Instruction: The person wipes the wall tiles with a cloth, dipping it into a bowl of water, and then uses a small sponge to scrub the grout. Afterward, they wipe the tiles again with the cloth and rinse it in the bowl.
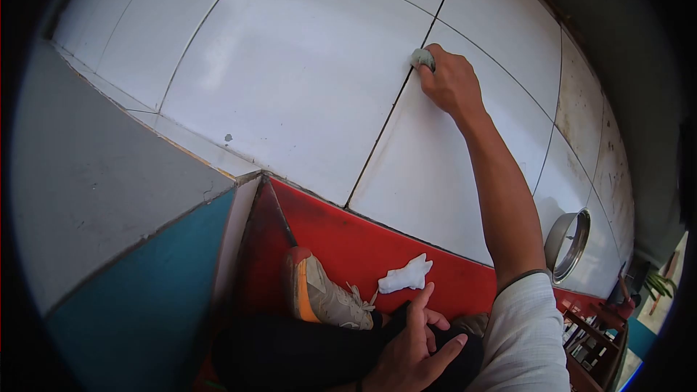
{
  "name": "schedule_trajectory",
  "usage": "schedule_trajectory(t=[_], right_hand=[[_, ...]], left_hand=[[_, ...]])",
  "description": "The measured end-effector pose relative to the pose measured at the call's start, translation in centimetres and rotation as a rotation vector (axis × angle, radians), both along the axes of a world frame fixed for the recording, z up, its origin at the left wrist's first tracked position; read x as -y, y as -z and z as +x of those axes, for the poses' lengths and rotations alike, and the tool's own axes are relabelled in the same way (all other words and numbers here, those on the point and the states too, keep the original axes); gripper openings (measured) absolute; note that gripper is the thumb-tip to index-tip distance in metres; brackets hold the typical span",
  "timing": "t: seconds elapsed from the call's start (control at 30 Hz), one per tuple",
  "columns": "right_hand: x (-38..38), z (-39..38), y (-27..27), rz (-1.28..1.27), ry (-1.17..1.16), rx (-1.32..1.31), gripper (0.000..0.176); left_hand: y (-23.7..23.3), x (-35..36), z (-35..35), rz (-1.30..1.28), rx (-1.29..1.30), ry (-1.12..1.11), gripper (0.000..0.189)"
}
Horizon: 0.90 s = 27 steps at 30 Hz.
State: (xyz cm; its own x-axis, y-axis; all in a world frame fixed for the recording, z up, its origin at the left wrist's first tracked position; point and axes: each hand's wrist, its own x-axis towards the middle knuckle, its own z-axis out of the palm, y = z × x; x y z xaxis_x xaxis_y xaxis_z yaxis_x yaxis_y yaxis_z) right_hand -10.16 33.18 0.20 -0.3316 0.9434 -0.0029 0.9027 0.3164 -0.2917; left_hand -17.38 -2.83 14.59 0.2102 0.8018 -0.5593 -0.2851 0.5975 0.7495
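My right hand point(454, 81) is closed around a crumpled grey-green wad point(422, 59), pressed to the white tiled surface point(290, 65) right at a dark grout line. Part of the wad is hidden under the fingers. Low in the view, my left hand point(415, 348) hovers over my dark-clad lap with its index finger and thumb stretched out and nothing in it. Just beyond its fingertip lies a crumpled white cloth or tissue point(406, 274) on the red tile point(334, 225).
A round metal dish point(568, 245) stands tilted on the white tiles at the right. My shoe point(327, 294) rests on the red tile. Grey point(116, 152) and teal point(145, 283) surfaces border the left side. Brown wooden furniture point(595, 341) and another person point(623, 305) show at the far lower right.
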Motion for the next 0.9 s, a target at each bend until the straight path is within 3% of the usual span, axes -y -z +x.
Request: schedule_trajectory(t=[0.17, 0.3, 0.6, 0.7, 0.83, 0.9], right_hand=[[-8.6, 0.8, 0.3, 0.016, 0.092, 0.024, 0.026], [-10.5, 1.4, 0.5, 0.053, 0.064, 0.022, 0.026], [-0.4, 0.3, -1.5, -0.142, -0.035, 0.033, 0.024], [-1.0, 0.0, -0.6, -0.068, 0.029, 0.030, 0.024], [-6.4, -0.3, 0.4, -0.029, 0.350, -0.080, 0.024], [-7.7, -0.3, 0.8, -0.012, 0.392, -0.128, 0.024]], left_hand=[[0.0, 0.3, 0.2, 0.010, -0.046, -0.003, 0.094], [-0.3, 0.0, -0.1, -0.024, -0.038, 0.022, 0.093], [-0.3, -0.1, 0.1, -0.044, 0.002, 0.008, 0.092], [-0.2, -0.2, 0.2, -0.065, -0.023, 0.038, 0.091], [0.4, 0.3, 0.7, -0.138, -0.055, 0.107, 0.087], [0.8, 0.3, 0.9, -0.171, -0.042, 0.128, 0.085]])
